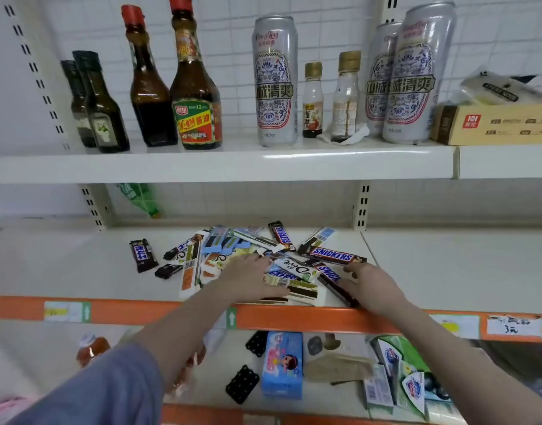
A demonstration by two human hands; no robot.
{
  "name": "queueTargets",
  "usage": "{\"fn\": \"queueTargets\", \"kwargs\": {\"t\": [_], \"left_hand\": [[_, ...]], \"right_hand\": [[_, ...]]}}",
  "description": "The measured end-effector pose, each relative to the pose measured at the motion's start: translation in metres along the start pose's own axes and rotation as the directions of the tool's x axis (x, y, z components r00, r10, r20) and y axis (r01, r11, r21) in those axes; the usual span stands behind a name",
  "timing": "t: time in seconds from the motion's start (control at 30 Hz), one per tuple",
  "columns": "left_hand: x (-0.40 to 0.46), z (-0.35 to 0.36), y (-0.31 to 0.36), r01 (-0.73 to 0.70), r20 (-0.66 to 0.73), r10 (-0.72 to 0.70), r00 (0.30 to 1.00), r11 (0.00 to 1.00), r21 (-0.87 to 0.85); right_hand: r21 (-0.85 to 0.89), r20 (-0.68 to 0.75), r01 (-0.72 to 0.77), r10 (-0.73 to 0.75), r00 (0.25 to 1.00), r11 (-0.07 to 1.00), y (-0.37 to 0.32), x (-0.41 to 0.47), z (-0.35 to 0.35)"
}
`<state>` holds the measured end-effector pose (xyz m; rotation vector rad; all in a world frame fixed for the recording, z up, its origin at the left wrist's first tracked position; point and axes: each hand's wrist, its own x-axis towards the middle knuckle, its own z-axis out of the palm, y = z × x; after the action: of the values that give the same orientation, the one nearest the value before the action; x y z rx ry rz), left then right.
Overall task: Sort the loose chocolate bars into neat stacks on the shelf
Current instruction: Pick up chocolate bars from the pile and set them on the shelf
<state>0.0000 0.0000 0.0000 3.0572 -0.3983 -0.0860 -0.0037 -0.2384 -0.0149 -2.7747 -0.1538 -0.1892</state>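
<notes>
Shelf (79, 265) holding jumbled chocolate bars (263, 256); your left hand (251, 279) lying flat, right hand (371, 285) reaching relaxed; next, gathering matching bars.

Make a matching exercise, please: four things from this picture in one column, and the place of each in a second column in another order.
Things:
1. soy sauce bottle with the red cap
2. pile of chocolate bars
3. blue tissue pack
4. left hand

Places:
A. on the lowest shelf, under the orange rail
B. on the top shelf, left of the tall cans
C. resting on the bars at the front of the pile
D. spread over the middle shelf

Pairs: 1-B, 2-D, 3-A, 4-C
</notes>
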Motion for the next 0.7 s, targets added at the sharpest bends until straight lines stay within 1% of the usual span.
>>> {"fn": "queueTargets", "kwargs": {"t": [0.03, 0.1, 0.2, 0.27, 0.33, 0.37, 0.43, 0.53, 0.7], "left_hand": [[0.004, 0.004, 0.004, -0.026, 0.031, 0.026, 0.999, 0.999, 0.027], [0.014, 0.013, 0.007, -0.078, 0.049, 0.074, 0.996, 0.994, 0.074], [0.024, 0.017, 0.007, -0.111, -0.005, 0.111, 0.994, 0.991, 0.071], [0.028, 0.016, 0.006, -0.143, -0.033, 0.145, 0.989, 0.989, 0.045], [0.034, 0.014, 0.007, -0.193, -0.029, 0.195, 0.98, 0.98, 0.049], [0.038, 0.01, 0.007, -0.221, -0.007, 0.222, 0.975, 0.973, 0.07], [0.045, 0.002, 0.008, -0.269, 0.084, 0.26, 0.962, 0.957, 0.112], [0.055, -0.006, 0.012, -0.281, 0.196, 0.257, 0.946, 0.954, 0.104], [0.066, -0.011, 0.019, -0.307, 0.177, 0.266, 0.947, 0.914, 0.265]], "right_hand": [[-0.004, 0.043, 0.002, -0.002, 0.999, 1.0, -0.002, 0.004, 0.004], [-0.012, 0.097, 0.031, -0.03, 0.995, 0.999, -0.003, 0.012, 0.01], [-0.039, 0.127, 0.026, -0.021, 0.992, 0.999, -0.003, 0.019, 0.015], [-0.014, 0.134, 0.01, -0.008, 0.991, 1.0, 0.0, 0.022, 0.015], [0.049, 0.155, -0.018, 0.01, 0.988, 0.999, 0.001, 0.026, 0.016], [0.075, 0.169, -0.034, 0.021, 0.985, 0.997, 0.002, 0.028, 0.016], [0.087, 0.202, -0.065, 0.047, 0.978, 0.994, 0.003, 0.032, 0.015], [0.056, 0.249, -0.102, 0.085, 0.965, 0.993, 0.004, 0.037, 0.013], [0.045, 0.237, -0.125, 0.111, 0.965, 0.991, 0.009, 0.04, 0.01]]}}
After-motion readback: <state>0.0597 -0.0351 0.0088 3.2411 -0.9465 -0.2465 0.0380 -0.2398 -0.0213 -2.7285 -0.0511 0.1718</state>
